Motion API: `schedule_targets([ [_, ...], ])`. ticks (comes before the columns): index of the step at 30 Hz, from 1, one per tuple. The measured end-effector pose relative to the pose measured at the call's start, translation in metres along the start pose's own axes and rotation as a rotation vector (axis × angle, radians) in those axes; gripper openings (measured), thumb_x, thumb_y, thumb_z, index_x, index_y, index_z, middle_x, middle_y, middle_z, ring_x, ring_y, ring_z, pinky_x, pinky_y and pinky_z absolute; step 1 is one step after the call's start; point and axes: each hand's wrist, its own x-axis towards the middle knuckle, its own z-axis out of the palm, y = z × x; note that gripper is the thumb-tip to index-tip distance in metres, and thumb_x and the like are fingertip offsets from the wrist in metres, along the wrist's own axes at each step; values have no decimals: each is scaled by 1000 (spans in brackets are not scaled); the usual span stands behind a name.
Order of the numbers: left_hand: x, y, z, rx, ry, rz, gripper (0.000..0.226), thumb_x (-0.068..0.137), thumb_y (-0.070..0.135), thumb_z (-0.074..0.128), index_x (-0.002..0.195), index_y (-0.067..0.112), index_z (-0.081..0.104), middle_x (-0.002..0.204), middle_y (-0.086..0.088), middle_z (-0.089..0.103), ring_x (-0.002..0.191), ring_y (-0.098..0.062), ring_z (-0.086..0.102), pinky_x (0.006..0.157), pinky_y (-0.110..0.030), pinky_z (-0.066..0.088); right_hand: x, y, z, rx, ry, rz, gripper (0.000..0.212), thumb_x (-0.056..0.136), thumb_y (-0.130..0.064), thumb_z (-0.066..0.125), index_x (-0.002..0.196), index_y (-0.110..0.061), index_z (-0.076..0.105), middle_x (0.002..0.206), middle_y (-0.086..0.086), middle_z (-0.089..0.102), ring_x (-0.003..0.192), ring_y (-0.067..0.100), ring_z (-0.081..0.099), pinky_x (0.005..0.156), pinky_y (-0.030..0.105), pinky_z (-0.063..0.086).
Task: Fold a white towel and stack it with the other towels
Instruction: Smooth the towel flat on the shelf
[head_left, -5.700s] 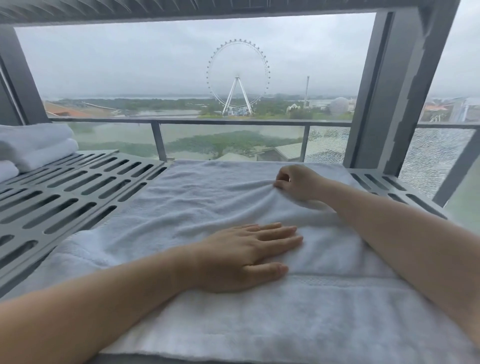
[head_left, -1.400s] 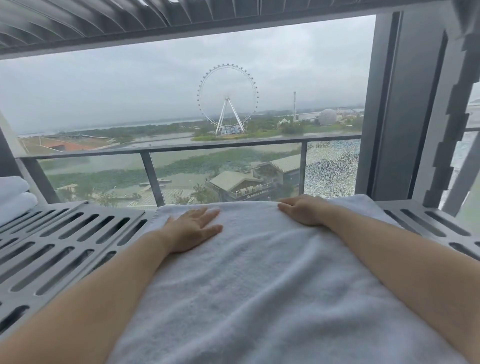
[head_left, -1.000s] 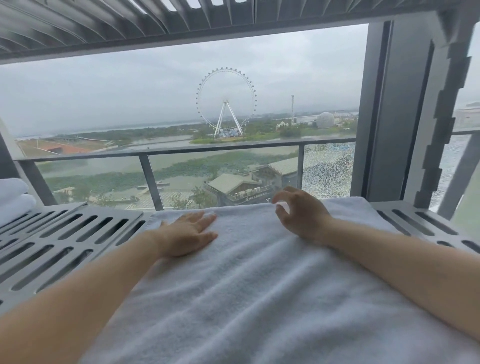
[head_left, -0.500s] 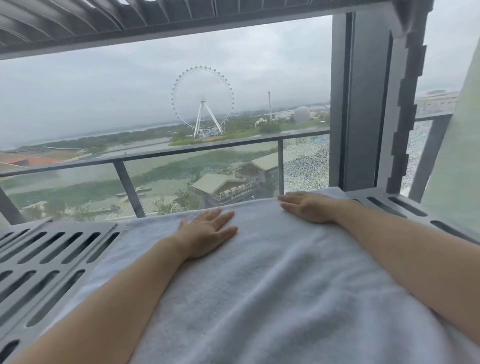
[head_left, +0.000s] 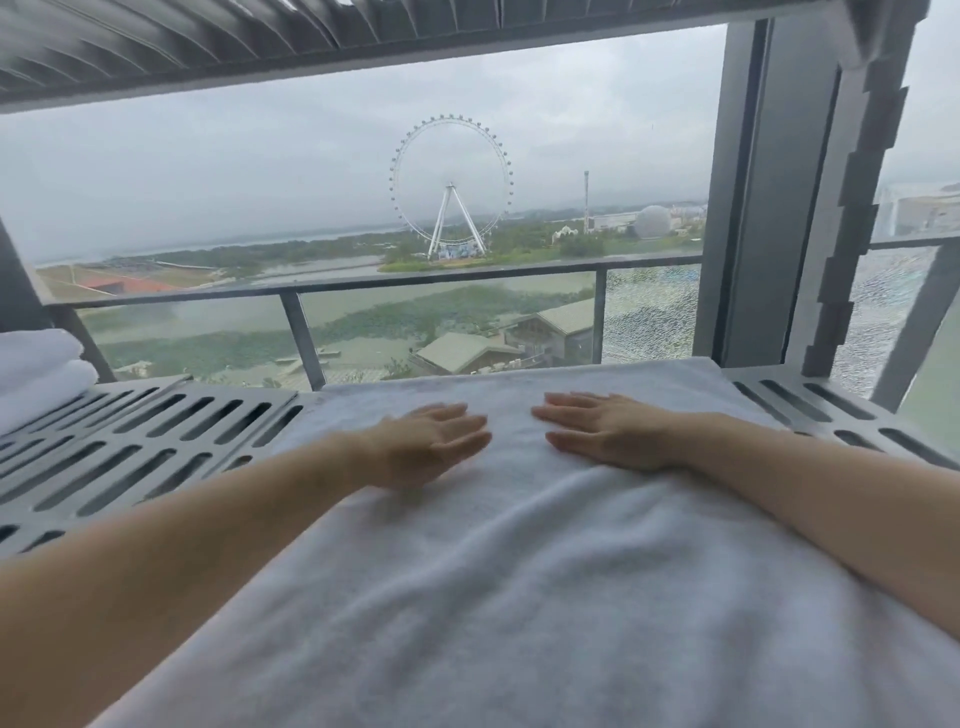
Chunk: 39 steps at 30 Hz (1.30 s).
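The white towel (head_left: 519, 597) lies spread flat across the slotted grey metal shelf (head_left: 130, 457), with the left hand (head_left: 431, 447) and the right hand (head_left: 605, 434) both resting palm-down on its far part, fingers straight and fingertips near each other, while folded white towels (head_left: 36, 379) sit stacked at the shelf's far left by the window railing (head_left: 311, 291).

Count on inspection. Spread white towel (head_left: 519, 597): 1. Hands on it: 2, the left hand (head_left: 431, 441) and the right hand (head_left: 608, 431). Folded towels (head_left: 41, 374) at the far left: 2 layers visible, 1 on the other; whether there are more cannot be told, as they run out of view. Slotted metal shelf (head_left: 130, 441): 1. Slatted panel (head_left: 260, 41) overhead: 1. Beyond the glass: 1 Ferris wheel (head_left: 451, 182), 1 pale dome (head_left: 652, 222), 1 thin mast (head_left: 586, 202). Balcony rail (head_left: 441, 278): 1, with 2 upright posts (head_left: 298, 338) in sight.
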Motion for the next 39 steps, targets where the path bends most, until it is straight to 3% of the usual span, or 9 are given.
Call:
schedule_targets([
  [6, -83, -13, 8, 17, -39, -81, 81, 71, 78, 8, 144, 44, 3, 156, 13, 0, 143, -9, -2, 115, -52, 4, -24, -53, -7, 99, 435, -60, 35, 96, -37, 38, 125, -25, 53, 135, -3, 52, 122, 15, 46, 94, 23, 33],
  [9, -119, -21, 6, 10, -54, -81, 83, 72, 76, 11, 146, 38, 5, 157, 9, 0, 143, -9, -2, 117, -43, 0, -42, -98, 11, 166, 210, -104, 45, 92, -51, 35, 133, -32, 44, 144, -9, 40, 131, 9, 33, 101, 23, 21],
  [12, -150, -20, 12, -29, -46, -36, 78, 77, 74, 15, 146, 39, 5, 157, 10, 0, 143, -8, -1, 115, -32, -3, -66, -123, 30, -41, -58, -83, 66, 81, -73, 18, 142, -47, 13, 154, -19, 3, 142, 6, -2, 111, 48, -7],
  [15, -175, -18, 17, 16, -7, 1, 64, 89, 63, 19, 146, 38, 7, 157, 7, 2, 143, -10, 2, 115, -30, -1, -81, -134, 24, -58, -27, -5, 72, 79, -72, 17, 144, -43, 8, 155, -14, -7, 142, 8, -6, 113, 48, -6],
  [23, -256, -13, 15, -67, 77, 94, 45, 96, 41, 38, 140, 33, 35, 149, 9, 33, 134, -9, 32, 106, -20, 17, -132, -217, 46, 102, 365, -176, 27, 89, -29, 55, 116, -23, 57, 132, -3, 45, 116, 13, 48, 86, 10, 24],
  [26, -287, -11, 9, -100, 167, 169, 31, 93, 34, 51, 124, 32, 57, 131, 9, 55, 118, -7, 50, 103, -22, 33, -156, -246, 45, 172, 466, -184, 7, 86, -27, 61, 92, -28, 60, 109, -5, 53, 97, 8, 54, 81, 18, 37],
  [30, -317, -15, -2, -181, 208, 201, 19, 86, 38, 59, 102, 34, 68, 106, 16, 68, 92, 9, 58, 81, -9, 43, -178, -267, 40, 320, 263, -239, 19, 77, -44, 64, 88, -30, 68, 98, -12, 62, 95, 2, 57, 90, 31, 47],
  [35, -336, -8, 4, -84, 155, 228, 44, 73, 58, 65, 109, 34, 66, 118, 15, 63, 111, -1, 54, 100, -27, 40, -199, -277, 43, 319, 147, -239, 42, 60, -66, 67, 97, -44, 68, 114, -25, 57, 111, -6, 50, 100, 21, 35],
  [39, -342, -2, 6, -45, 188, 255, 34, 82, 47, 60, 111, 31, 67, 121, 13, 63, 114, -3, 54, 101, -30, 40, -206, -281, 41, 378, 266, -150, 30, 62, -61, 65, 83, -41, 72, 99, -25, 67, 98, -9, 59, 96, 23, 44],
])
